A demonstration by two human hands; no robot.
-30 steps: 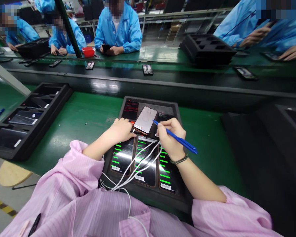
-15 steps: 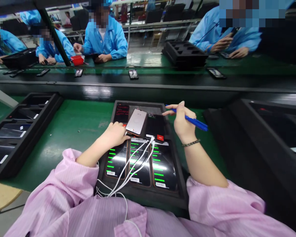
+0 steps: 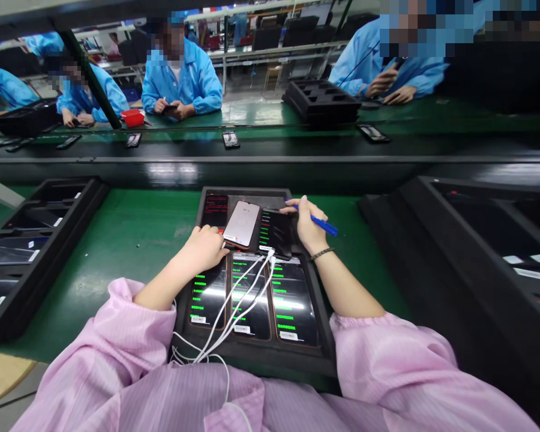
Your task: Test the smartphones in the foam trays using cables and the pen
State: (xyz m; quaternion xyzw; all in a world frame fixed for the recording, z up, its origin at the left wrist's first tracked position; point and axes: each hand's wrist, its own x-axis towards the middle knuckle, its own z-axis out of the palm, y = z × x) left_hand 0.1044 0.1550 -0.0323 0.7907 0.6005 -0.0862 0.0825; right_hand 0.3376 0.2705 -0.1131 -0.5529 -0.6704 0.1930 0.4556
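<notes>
A black tray in front of me holds several phones showing green text, joined by white cables. My left hand grips the lower end of a phone with a white screen, tilted above the tray's middle. My right hand holds a blue pen and its fingers also lift the far edge of a dark phone at the tray's upper right. A phone with red text lies at the tray's upper left.
A black tray with phones stands on the green mat to my left; large black trays are to my right. Beyond a dark conveyor with loose phones, several people in blue coats work beside a stack of trays.
My right hand moved from the white-screen phone out to the right, then came back left onto the dark phone and tilted it up. My left hand stayed on the white-screen phone.
</notes>
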